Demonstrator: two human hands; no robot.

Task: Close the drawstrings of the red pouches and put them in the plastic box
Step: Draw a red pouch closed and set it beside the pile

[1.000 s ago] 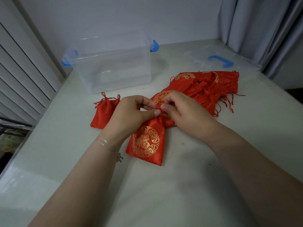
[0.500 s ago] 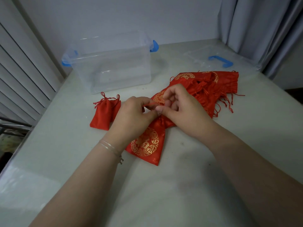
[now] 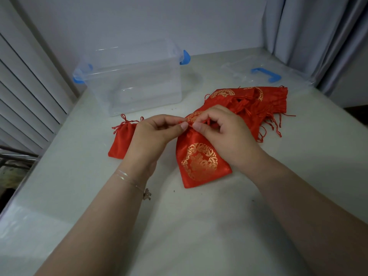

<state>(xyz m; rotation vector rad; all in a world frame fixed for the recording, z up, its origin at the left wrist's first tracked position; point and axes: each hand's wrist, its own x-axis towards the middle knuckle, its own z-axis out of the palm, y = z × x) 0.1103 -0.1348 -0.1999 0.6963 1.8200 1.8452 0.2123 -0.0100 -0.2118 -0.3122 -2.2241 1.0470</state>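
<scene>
A red pouch with a gold emblem lies on the white table in front of me, its gathered neck between my hands. My left hand pinches the neck from the left. My right hand pinches its red drawstring from the right. A smaller plain red pouch, drawn shut, lies to the left, partly behind my left hand. A pile of several red pouches with loose strings lies behind my right hand. The clear plastic box with blue clips stands open at the back left.
The box's clear lid with a blue handle lies flat at the back right. Grey curtains hang at the right, and a slatted shutter runs along the left. The table's left edge drops off beside the shutter.
The emblem pouch has swung so its bottom points toward me and to the right. Both hands have risen slightly and drawn its neck tighter.
</scene>
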